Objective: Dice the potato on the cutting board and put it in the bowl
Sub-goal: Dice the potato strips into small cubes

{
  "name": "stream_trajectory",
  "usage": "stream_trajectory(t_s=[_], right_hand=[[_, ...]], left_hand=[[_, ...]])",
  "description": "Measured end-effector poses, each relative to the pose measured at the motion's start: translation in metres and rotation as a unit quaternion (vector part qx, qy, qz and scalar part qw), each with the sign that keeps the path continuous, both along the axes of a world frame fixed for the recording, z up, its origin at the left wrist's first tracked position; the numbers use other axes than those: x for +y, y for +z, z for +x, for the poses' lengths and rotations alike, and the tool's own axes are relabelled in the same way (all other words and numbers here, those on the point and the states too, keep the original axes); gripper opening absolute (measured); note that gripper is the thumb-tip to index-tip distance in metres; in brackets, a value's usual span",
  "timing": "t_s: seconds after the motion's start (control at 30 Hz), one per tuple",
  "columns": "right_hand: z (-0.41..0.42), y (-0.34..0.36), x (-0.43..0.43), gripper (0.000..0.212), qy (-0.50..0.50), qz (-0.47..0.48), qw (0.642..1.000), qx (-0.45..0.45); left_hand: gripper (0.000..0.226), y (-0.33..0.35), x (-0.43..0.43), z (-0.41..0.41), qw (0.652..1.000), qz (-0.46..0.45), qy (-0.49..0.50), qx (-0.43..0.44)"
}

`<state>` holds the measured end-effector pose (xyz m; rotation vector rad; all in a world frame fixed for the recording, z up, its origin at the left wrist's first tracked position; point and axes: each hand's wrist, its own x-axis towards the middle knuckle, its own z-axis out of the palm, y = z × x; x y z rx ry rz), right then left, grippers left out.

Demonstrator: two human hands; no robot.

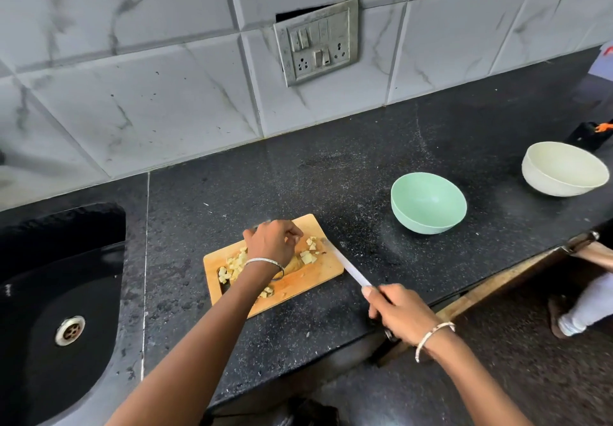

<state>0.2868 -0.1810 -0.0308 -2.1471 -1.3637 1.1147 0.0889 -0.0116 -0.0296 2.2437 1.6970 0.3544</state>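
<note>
Left hand (272, 243): curled over cutting board (318, 279); pinching or not, cannot tell.
Right hand (398, 313): gripping knife (348, 268), tip near left hand.
Potato (237, 264): cubes on board, near-left of green bowl (428, 203).
Risk: cut fingertips; cubes spilled during transfer.

Home kitchen: black speckled stone worktop (331, 167), marble-look wall tiles (139, 61), black sink (63, 309) with metal drain at left, switch-and-socket plate (317, 41) on the wall, two bowls.
</note>
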Motion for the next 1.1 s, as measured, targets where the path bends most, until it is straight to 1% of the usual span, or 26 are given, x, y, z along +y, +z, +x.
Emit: stream_trajectory(t_s=[0.07, 0.13, 0.2, 0.3, 0.43, 0.63, 0.93, 1.1], right_hand=[[-0.016, -0.008, 0.001, 0.049, 0.023, 0.021, 0.997, -0.065], [-0.033, -0.016, 0.001, 0.049, 0.029, 0.035, 0.995, -0.094], [-0.047, -0.021, 0.0, 0.046, 0.036, 0.048, 0.992, -0.115], [-0.06, -0.02, 0.0, 0.034, 0.049, 0.061, 0.988, -0.136], [-0.07, -0.018, 0.001, 0.031, 0.055, 0.054, 0.984, -0.162], [-0.077, -0.022, 0.002, 0.036, 0.059, 0.054, 0.978, -0.193], [-0.084, -0.02, 0.013, 0.036, 0.045, 0.013, 0.985, -0.167], [-0.087, -0.018, 0.02, 0.036, 0.043, -0.002, 0.983, -0.177]], left_hand=[[0.014, 0.0, -0.008, -0.004, 0.998, 0.01, -0.007, 0.054], [0.027, -0.002, -0.016, -0.005, 0.993, -0.002, -0.018, 0.115], [0.037, -0.006, -0.022, -0.004, 0.99, 0.001, -0.019, 0.138], [0.039, -0.01, -0.027, -0.002, 0.991, 0.012, -0.004, 0.134], [0.03, -0.011, -0.031, 0.001, 0.994, 0.025, 0.018, 0.108], [0.023, -0.011, -0.031, 0.002, 0.995, 0.025, 0.026, 0.091], [0.021, -0.013, -0.027, 0.002, 0.996, 0.024, 0.026, 0.082], [0.02, -0.015, -0.023, 0.002, 0.996, 0.02, 0.021, 0.087]])
